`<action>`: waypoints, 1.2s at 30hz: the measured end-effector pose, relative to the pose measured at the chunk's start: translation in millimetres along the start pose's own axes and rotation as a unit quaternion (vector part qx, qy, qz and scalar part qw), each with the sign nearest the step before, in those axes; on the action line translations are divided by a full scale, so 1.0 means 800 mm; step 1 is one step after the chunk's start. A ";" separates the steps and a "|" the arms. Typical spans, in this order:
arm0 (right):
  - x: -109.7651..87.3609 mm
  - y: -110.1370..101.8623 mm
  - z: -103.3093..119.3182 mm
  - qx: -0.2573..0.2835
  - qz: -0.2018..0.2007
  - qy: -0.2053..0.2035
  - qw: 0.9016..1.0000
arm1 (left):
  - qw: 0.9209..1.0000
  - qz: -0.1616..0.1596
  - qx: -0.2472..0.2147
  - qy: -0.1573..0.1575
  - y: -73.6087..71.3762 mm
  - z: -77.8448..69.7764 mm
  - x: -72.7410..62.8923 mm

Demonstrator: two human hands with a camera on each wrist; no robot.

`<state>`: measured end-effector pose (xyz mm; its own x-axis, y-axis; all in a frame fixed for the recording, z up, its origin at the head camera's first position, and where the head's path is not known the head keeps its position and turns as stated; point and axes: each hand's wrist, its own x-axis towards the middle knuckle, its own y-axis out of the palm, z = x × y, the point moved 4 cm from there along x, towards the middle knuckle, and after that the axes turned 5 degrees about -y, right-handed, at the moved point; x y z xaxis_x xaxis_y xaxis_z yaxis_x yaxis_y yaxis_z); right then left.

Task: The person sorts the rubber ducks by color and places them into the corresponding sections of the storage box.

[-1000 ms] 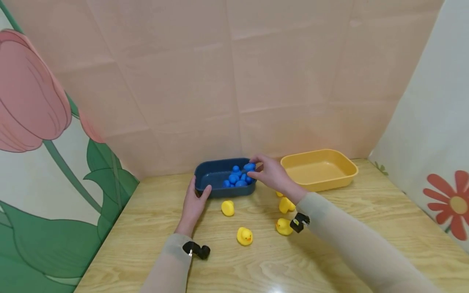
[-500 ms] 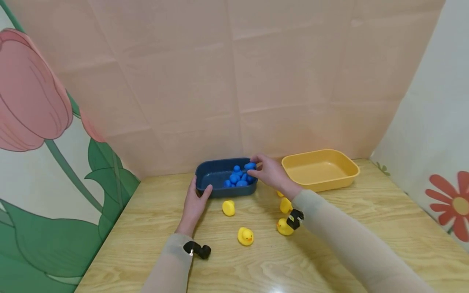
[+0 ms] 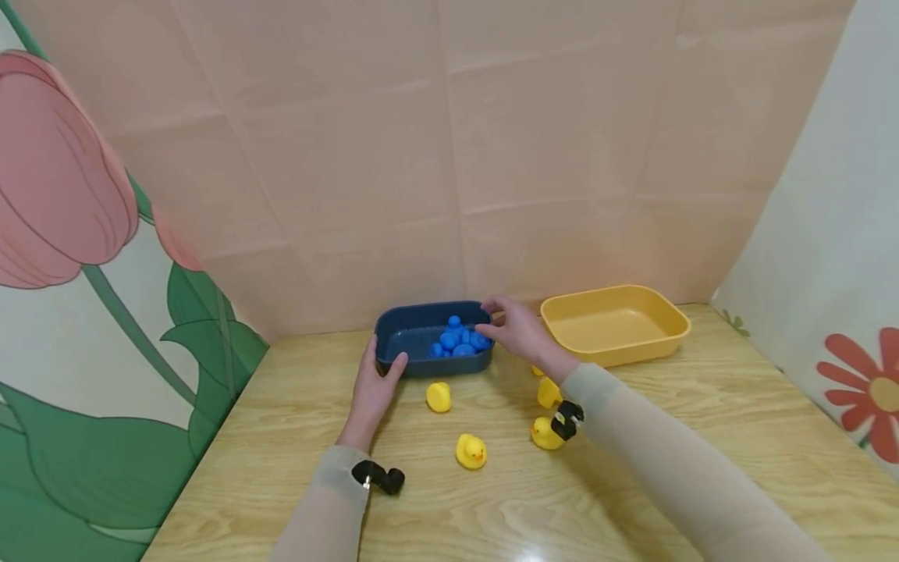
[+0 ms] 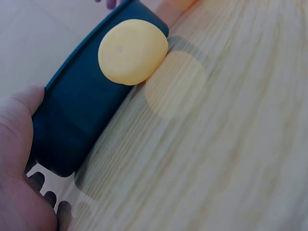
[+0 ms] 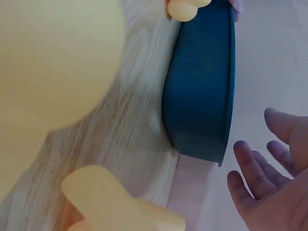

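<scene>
A dark blue plastic bin (image 3: 435, 368) stands against the back wall, with several small blue toys (image 3: 455, 341) heaped at its right end. My left hand (image 3: 370, 390) grips the bin's left end; in the left wrist view its thumb (image 4: 31, 97) lies on the front wall. Over the right rim hovers my right hand (image 3: 523, 332), fingers spread and holding nothing. In the right wrist view, its fingertips are apart from the bin. Yellow rubber ducks sit in front: one lying over (image 3: 438, 397), one upright duck (image 3: 471, 451), and others (image 3: 546, 434) beneath the right forearm.
A yellow bin (image 3: 611, 355) stands behind and right of the right hand. The wooden table (image 3: 421, 507) meets a pink back wall (image 3: 337, 195). Printed flower panels flank both sides. Small black cameras (image 3: 567, 420) are worn on the wrists.
The blue toy between my right fingers has been let go and dropped onto the heap in the dark blue bin. My left hand keeps its place on the bin.
</scene>
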<state>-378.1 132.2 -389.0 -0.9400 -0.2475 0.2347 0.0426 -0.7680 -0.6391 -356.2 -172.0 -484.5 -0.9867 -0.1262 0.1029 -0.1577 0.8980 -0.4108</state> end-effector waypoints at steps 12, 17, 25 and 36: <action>-0.021 -0.032 -0.010 -0.055 -0.012 -0.026 0.998 | 1.000 0.004 -0.002 0.010 -0.003 -0.009 -0.001; -0.032 -0.046 -0.017 -0.066 -0.006 -0.035 0.997 | 1.000 0.002 0.005 0.007 -0.003 -0.008 -0.002; -0.050 -0.064 -0.028 -0.097 0.014 -0.053 0.994 | 1.000 0.000 0.001 0.001 -0.003 -0.006 -0.002; -0.069 -0.081 -0.047 -0.118 0.038 -0.079 0.989 | 1.000 0.004 0.008 0.006 -0.003 -0.007 -0.005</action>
<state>-341.5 217.9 -387.7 -0.8721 -0.4024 0.2785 0.0140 -0.5893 -0.8078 -351.7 -171.7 -478.9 -0.9873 -0.1145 0.1105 -0.1511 0.8919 -0.4262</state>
